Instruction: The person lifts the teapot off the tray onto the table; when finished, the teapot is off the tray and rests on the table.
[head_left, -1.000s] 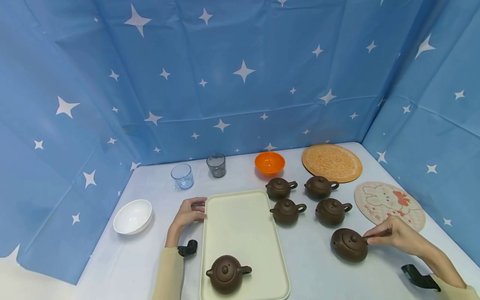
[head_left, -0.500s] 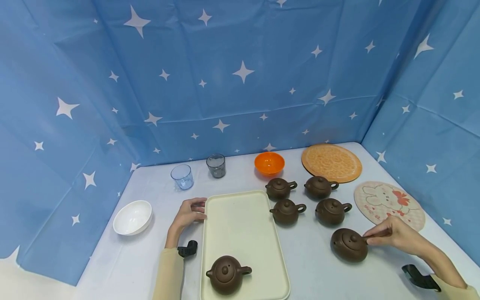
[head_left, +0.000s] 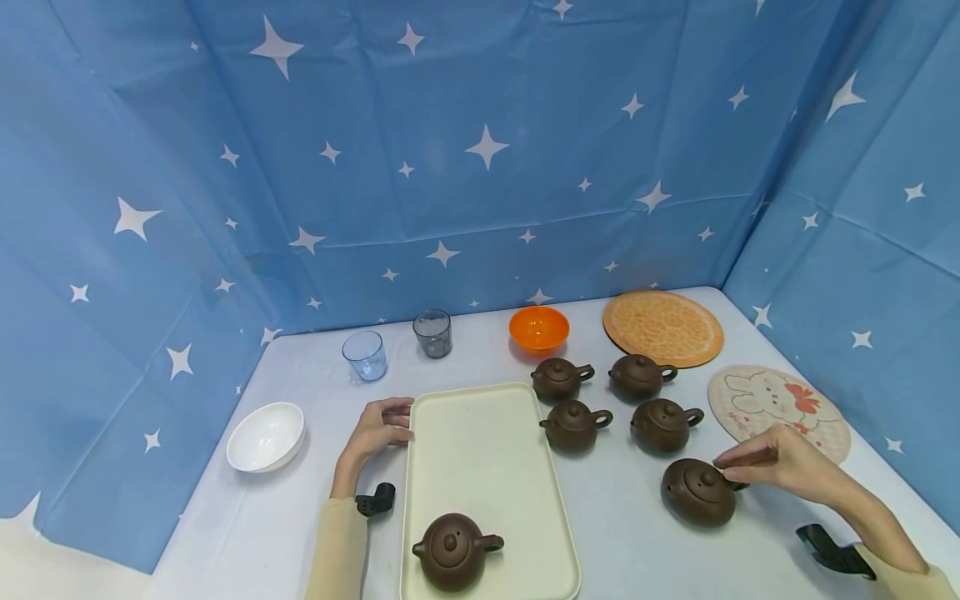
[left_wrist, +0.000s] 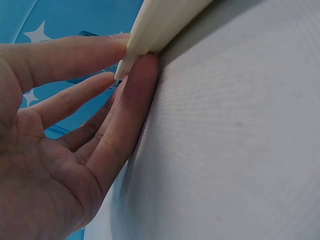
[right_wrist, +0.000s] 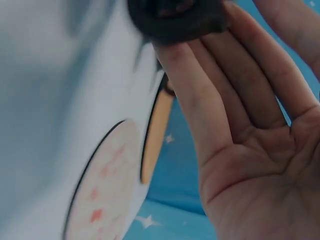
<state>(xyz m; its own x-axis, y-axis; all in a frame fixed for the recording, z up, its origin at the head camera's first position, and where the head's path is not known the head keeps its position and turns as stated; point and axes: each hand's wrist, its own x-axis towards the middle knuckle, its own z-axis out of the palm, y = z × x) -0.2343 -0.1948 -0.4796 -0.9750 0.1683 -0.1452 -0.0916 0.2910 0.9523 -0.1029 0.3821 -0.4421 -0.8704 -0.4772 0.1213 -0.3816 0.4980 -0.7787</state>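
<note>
In the head view my left hand point(head_left: 381, 427) is at the left edge of a cream tray point(head_left: 480, 467). The left wrist view shows its thumb and fingers pinching the tray's rim point(left_wrist: 142, 37). A round brown teapot point(head_left: 453, 550) sits upright at the tray's near end. My right hand point(head_left: 787, 467) is over the handle of another brown teapot point(head_left: 697, 493) on the table, right of the tray. Its fingers look mostly straight, with the dark handle point(right_wrist: 182, 25) close against them in the blurred right wrist view. Part of that handle shows below the fingers.
Several more brown teapots point(head_left: 663, 423) stand between tray and mats. Behind are an orange bowl point(head_left: 539, 329), a grey glass point(head_left: 432, 333) and a blue glass point(head_left: 365, 356). A white bowl point(head_left: 266, 437) is left. A rabbit mat point(head_left: 772, 404) and an orange mat point(head_left: 663, 327) lie right.
My right hand's fingers have shifted slightly up and left from their pinch on the teapot's handle, which now shows more. That teapot, the tray and my left hand have stayed put.
</note>
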